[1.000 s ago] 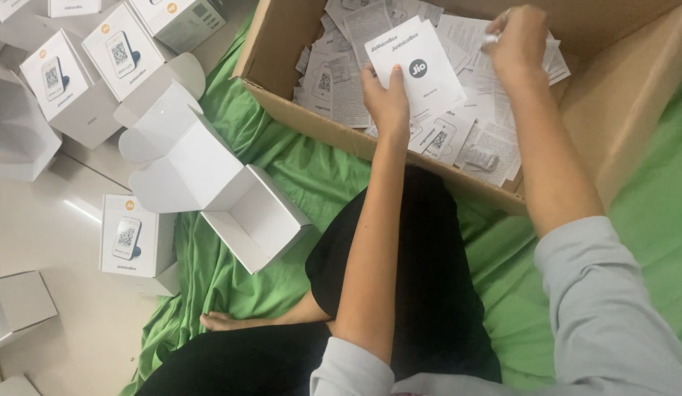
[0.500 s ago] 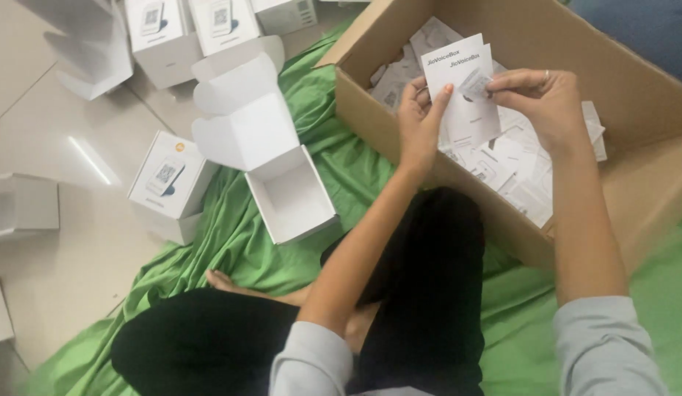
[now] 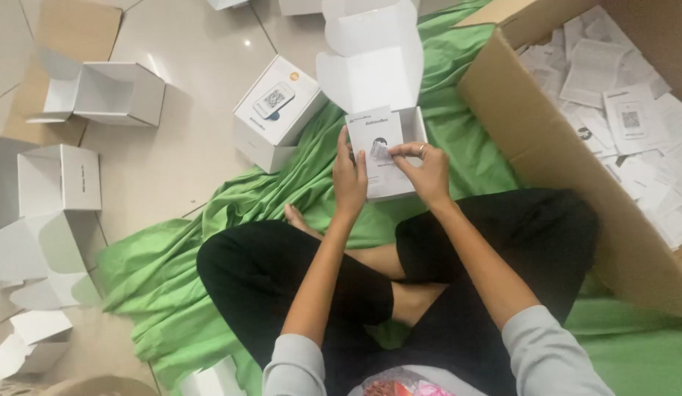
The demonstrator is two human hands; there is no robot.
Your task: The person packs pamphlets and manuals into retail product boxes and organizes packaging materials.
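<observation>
I sit cross-legged on a green cloth. My left hand holds the left edge of a white printed leaflet. My right hand pinches a small slip against the leaflet's middle. Both hands hover over an open white carton with its lid flap raised, standing on the cloth in front of my knees.
A large brown cardboard box full of several white leaflets sits at my right. A closed white printed carton lies left of the open one. Several empty open white cartons stand on the tiled floor at the left.
My hands have brought the leaflet out of the brown box and leftward, down over the open white carton. The view has swung left with them.
</observation>
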